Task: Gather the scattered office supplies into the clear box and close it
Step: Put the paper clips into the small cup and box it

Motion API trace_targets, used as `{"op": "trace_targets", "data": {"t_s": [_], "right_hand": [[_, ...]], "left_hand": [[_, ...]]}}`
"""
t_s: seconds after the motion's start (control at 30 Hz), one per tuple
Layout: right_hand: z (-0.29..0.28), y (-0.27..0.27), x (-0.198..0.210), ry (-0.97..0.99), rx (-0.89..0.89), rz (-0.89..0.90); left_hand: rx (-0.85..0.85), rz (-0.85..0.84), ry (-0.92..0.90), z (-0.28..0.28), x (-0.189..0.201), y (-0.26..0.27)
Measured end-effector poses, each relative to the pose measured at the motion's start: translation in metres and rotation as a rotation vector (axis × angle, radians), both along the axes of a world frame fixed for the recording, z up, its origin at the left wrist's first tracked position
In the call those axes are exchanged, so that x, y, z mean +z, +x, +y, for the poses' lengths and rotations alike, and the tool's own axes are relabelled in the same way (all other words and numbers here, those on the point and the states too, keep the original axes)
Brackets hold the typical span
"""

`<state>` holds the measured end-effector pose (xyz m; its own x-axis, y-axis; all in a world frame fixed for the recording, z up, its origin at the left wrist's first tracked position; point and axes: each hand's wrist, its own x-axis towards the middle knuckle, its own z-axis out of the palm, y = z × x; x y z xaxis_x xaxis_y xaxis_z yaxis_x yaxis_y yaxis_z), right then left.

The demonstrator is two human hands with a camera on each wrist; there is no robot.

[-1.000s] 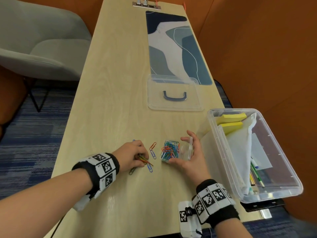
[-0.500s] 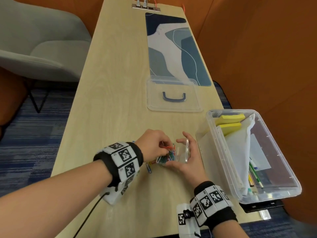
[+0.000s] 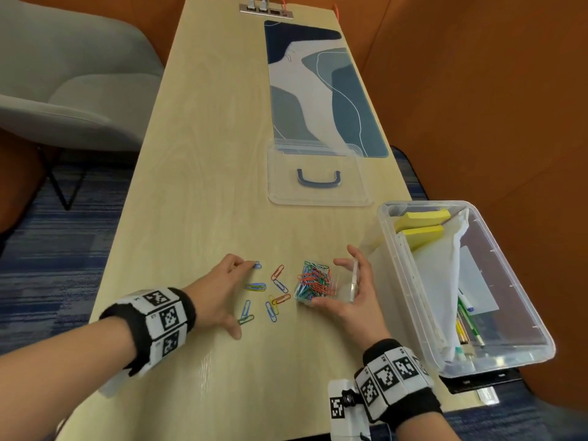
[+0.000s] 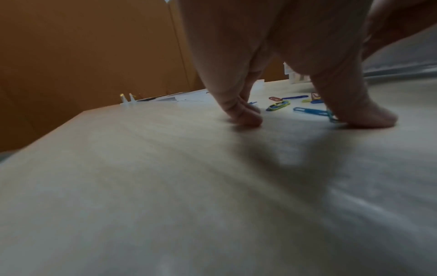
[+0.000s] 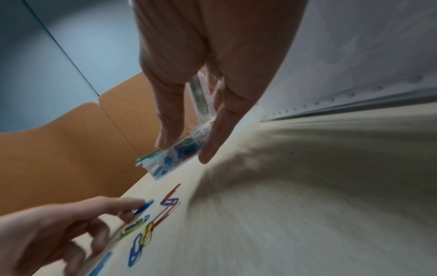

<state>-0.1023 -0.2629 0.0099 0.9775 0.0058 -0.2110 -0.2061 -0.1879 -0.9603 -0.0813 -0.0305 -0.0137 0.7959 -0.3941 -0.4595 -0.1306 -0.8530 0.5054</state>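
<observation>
Several coloured paper clips [image 3: 273, 297] lie loose on the wooden table [image 3: 197, 186]. My left hand [image 3: 238, 296] is spread flat over their left side, its fingertips [image 4: 246, 115] pressing the table by a blue clip [image 3: 257, 266] and its thumb down near a green one. To their right stands a small clear clip case [image 3: 313, 283], heaped with clips, its lid upright. My right hand [image 3: 337, 281] cups this case [image 5: 170, 160] between thumb and fingers. The clear box [image 3: 477, 364] stands open at the right edge. Its lid [image 3: 318, 198], with a blue handle, lies farther back.
Yellow sticky notes [image 3: 423, 218], white paper and pens fill the clear box, which overhangs the table's right edge. A blue-patterned desk mat [image 3: 318, 90] runs to the far end under a socket strip [image 3: 265, 9]. A grey chair [image 3: 63, 74] stands left; orange walls [image 3: 493, 106] close the right.
My left hand was over the clip case half a second ago; it has drawn back left and now lies spread on the loose clips. My right hand stays on the case.
</observation>
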Motion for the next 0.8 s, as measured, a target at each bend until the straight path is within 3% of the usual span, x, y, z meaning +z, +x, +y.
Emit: {"op": "trace_targets", "data": {"t_s": [0.13,0.23,0.47,0.57,0.8], "right_hand": [[-0.001,0.002,0.003,-0.004,-0.009,-0.013],[-0.001,0.004,0.003,-0.016,-0.015,-0.024],[-0.003,0.004,0.0,-0.037,-0.033,-0.046],[-0.005,0.005,-0.002,-0.051,-0.03,-0.048],[-0.006,0.007,-0.011,-0.057,-0.011,-0.047]], "left_hand": [[0.099,-0.046,-0.156,-0.017,-0.008,0.015],[0.128,-0.099,-0.16,-0.023,-0.011,0.023],[-0.07,-0.16,-0.025,-0.02,-0.011,0.026],[-0.113,-0.135,-0.105,-0.023,-0.016,0.022],[0.026,-0.123,-0.142,-0.03,-0.012,0.018]]}}
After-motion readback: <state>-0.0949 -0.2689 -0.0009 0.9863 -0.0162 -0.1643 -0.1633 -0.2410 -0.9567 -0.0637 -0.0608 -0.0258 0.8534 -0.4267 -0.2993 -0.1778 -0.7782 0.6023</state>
